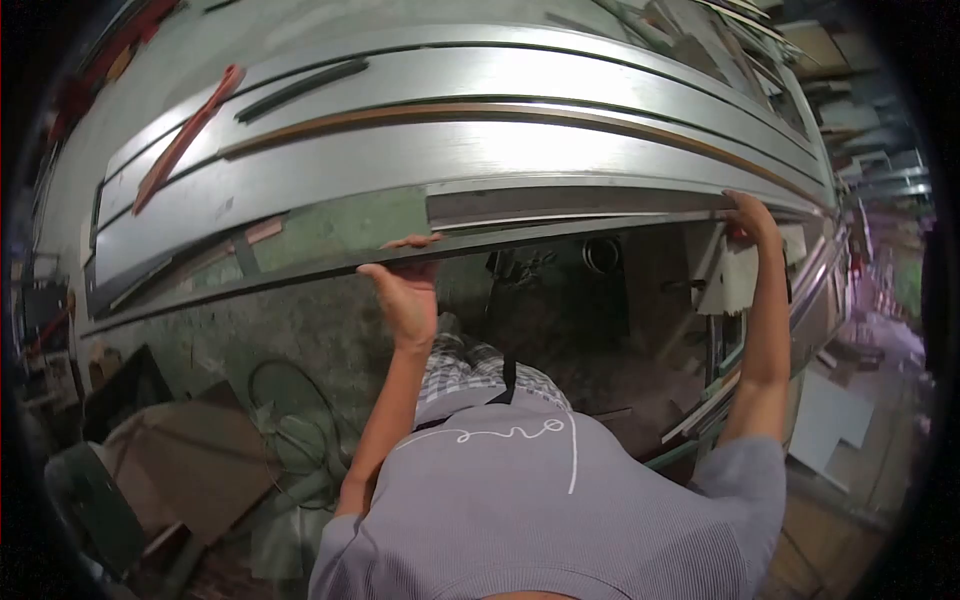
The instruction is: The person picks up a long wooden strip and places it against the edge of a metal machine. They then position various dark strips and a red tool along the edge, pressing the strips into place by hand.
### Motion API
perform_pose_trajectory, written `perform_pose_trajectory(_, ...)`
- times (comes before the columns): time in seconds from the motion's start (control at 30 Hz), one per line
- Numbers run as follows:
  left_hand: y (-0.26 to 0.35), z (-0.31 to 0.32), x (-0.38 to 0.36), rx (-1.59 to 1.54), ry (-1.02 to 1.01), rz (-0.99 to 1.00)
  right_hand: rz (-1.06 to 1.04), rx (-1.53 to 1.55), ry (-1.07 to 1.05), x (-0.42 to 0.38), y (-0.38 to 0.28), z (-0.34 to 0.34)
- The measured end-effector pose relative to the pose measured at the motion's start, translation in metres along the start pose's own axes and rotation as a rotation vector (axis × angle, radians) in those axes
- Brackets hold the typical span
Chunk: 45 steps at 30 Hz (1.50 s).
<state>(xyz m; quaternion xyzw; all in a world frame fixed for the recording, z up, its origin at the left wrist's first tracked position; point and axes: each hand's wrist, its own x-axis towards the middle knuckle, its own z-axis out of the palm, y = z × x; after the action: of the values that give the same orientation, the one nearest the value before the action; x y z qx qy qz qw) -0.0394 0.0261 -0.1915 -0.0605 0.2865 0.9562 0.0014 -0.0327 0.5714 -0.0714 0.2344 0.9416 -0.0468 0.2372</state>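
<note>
From my remote view, the left hand (405, 292) and right hand (752, 215) both grip a long narrow strip (250, 291) beside the silver slatted bench (340, 168)

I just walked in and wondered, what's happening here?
Someone is holding a long, thin bar along the near edge of a silvery work surface. Their left hand grips it partway along; their right hand is farther right. A brown strip and a red object lie on the surface.
</note>
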Motion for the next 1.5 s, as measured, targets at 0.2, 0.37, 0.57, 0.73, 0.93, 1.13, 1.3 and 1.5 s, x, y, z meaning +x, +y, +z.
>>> perform_pose_trajectory(0.2, -0.013, 0.02, 0.001, 0.016, -0.058, -0.023, -0.715, 0.202, 0.163, -0.107, -0.246, 0.022)
perform_pose_trajectory(0.37, -0.013, 0.025, 0.006, -0.007, -0.128, -0.072, -0.784, 0.155, 0.197, -0.103, -0.292, 0.078)
perform_pose_trajectory(0.57, 0.066, -0.044, 0.007, -0.008, -0.026, -0.127, -0.798, 0.119, 0.499, -0.106, -0.282, 0.084)
perform_pose_trajectory(0.73, 0.208, -0.149, 0.065, -0.035, -0.359, 0.117, -0.777, 0.148, 0.493, -0.1, -0.281, 0.093)
perform_pose_trajectory(0.93, 0.227, -0.113, 0.085, 0.269, 0.291, 0.276, -0.787, 0.181, 0.569, -0.09, -0.271, 0.105)
perform_pose_trajectory(1.13, 0.218, -0.085, 0.066, 0.281, 0.198, 0.276, -0.776, 0.162, 0.557, -0.092, -0.255, 0.096)
perform_pose_trajectory(1.3, 0.195, -0.076, 0.05, 0.291, 0.159, 0.258, -0.748, 0.32, 0.514, -0.091, -0.235, 0.092)
perform_pose_trajectory(1.5, 0.14, -0.059, 0.028, 0.259, 0.151, 0.187, -0.763, 0.296, 0.623, -0.072, -0.187, 0.094)
